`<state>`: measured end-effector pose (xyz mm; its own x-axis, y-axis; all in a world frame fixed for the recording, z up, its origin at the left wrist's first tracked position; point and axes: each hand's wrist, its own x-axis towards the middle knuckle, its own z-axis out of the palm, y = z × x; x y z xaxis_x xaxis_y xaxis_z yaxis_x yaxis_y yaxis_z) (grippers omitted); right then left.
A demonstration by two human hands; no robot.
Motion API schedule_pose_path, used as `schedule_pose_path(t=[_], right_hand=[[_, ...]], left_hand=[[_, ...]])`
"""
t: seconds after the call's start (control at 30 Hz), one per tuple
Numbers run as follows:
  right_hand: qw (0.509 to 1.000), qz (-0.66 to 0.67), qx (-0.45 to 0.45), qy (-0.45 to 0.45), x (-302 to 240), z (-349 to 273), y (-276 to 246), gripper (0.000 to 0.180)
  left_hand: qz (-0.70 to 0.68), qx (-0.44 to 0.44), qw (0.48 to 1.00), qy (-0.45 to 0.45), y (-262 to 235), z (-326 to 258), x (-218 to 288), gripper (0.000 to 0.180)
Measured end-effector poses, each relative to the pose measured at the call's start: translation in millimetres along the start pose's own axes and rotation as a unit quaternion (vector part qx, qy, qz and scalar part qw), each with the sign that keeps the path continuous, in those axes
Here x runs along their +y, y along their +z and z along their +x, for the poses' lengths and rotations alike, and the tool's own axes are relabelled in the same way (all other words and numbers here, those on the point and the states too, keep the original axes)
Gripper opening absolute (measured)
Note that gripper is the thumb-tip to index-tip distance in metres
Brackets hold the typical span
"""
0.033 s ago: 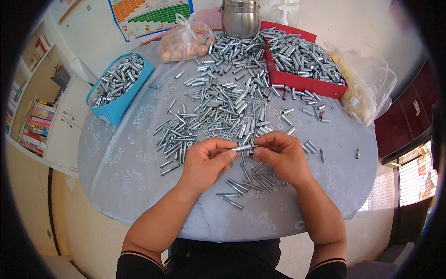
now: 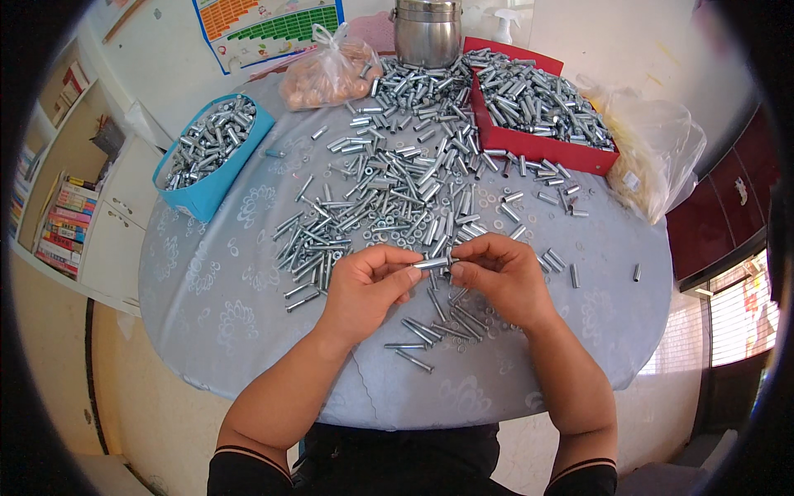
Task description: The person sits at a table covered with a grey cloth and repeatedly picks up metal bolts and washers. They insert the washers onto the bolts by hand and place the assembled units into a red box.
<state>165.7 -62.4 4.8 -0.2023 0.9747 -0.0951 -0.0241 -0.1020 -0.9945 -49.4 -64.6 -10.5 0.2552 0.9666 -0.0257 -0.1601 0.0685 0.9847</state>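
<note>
spreading across the round worktop, which wears a pale blue-grey cloth with a faint flower print, is a wide scatter of loose metal pieces: short silvery sleeves, longer bolts and small flat washers, thickest at the middle and far side. at the far right stands a red tray heaped with the same silvery sleeves, its near wall touching the scatter. just right of it, at the worktop's edge, slumps a clear plastic bag with pale yellowish contents too blurred to tell. at the far left sits a blue box, also filled with short metal sleeves. between the box and a steel pot at the far edge lies a knotted bag of brownish round things.

near the front edge, the left hand and the right hand meet over the cloth. each pinches one end of a single metal sleeve between thumb and fingertips, the other fingers curled in. the sleeve is a short, shiny, straight tube, held level just above the worktop, with a few long bolts lying under and just in front of the hands.
</note>
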Motion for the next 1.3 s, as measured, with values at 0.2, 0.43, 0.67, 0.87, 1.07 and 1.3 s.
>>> schedule_pose_path(t=[0.2, 0.43, 0.67, 0.87, 1.07, 1.3], right_hand=[[0.996, 0.072, -0.058, -0.001, -1, 0, -7, 0.020], [0.987, -0.122, 0.018, -0.104, 0, 2, -2, 0.018], [0.778, -0.531, -0.049, -0.333, 11, 4, 24, 0.033], [0.726, -0.584, -0.087, -0.352, 17, 8, 31, 0.032], [0.729, -0.579, -0.103, -0.352, 13, 8, 26, 0.018], [0.918, -0.297, 0.030, -0.260, 4, 6, 27, 0.022]], left_hand=[[-0.010, -0.004, 1.000, -0.004, -2, -1, 6, 0.019], [0.001, 0.120, 0.991, 0.059, -16, 4, 15, 0.018], [-0.045, 0.155, 0.983, 0.082, -26, 7, 17, 0.017], [-0.059, 0.154, 0.984, 0.072, -26, 6, 17, 0.019], [-0.050, 0.125, 0.990, 0.047, -21, 6, 14, 0.017], [-0.031, 0.081, 0.996, 0.032, -16, 4, 11, 0.016]])
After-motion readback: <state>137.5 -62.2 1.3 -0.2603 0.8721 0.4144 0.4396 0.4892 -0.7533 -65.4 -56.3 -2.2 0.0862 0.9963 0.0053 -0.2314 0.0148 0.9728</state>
